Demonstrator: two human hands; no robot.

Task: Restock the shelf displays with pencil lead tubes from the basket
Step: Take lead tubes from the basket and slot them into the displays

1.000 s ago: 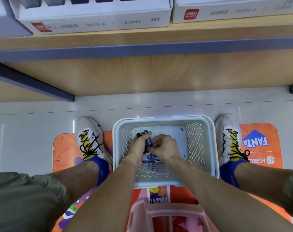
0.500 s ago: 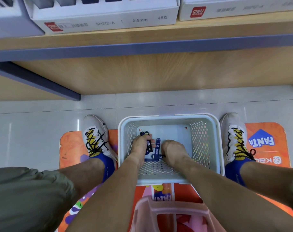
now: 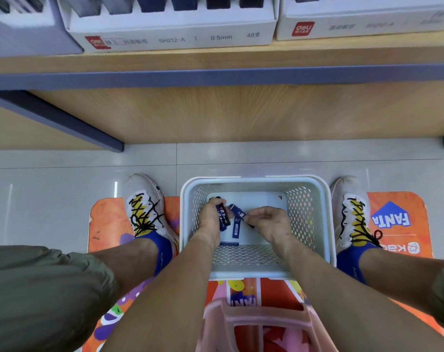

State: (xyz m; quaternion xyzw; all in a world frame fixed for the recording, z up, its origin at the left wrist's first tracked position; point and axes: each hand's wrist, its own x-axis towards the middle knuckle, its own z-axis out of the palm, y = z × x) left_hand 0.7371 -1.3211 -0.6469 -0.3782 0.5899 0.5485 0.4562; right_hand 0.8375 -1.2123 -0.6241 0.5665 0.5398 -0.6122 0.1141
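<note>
A pale perforated basket point(image 3: 317, 189) stands on the floor between my feet. Both hands are inside it. My left hand point(image 3: 210, 219) is closed around a small bunch of dark blue pencil lead tubes point(image 3: 223, 217). My right hand point(image 3: 271, 222) pinches one more blue tube point(image 3: 237, 212) at its tip, held slanted just beside the bunch. Another blue tube point(image 3: 235, 228) lies on the basket floor between the hands, and one more point(image 3: 228, 243) lies near the front wall. Above, on the wooden shelf, a white display box point(image 3: 175, 38) marked 0.5mm holds rows of dark tubes.
A second white display box point(image 3: 368, 24) sits to the right on the shelf point(image 3: 215, 59). A pink stool point(image 3: 256, 323) is under me. An orange floor mat point(image 3: 398, 214) lies beneath the basket and my shoes. Pale tiles run to the shelf base.
My right hand has lifted a tube off the basket floor and brought it toward the bunch in my left hand. The view has tilted up slightly toward the shelf.
</note>
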